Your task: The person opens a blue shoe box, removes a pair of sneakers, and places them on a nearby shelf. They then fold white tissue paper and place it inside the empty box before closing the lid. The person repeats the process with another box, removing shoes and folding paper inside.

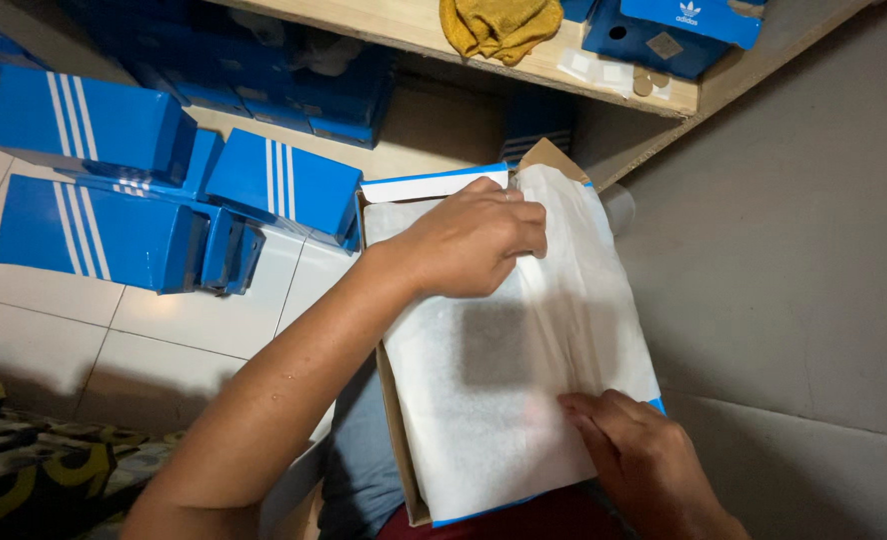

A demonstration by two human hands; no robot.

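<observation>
1. Head view: the open shoe box (396, 400) rests on the person's lap, close for both hands.
2. Left hand (474, 240) lies flat, grip loose, pressing the white paper (504, 400) down.
3. Right hand (644, 460) pinches the paper's near corner to fold it.
4. More blue boxes (94, 180) wait on the floor.

both hands press palm down, left hand (469, 240) far, right hand (644, 455) near.
</observation>
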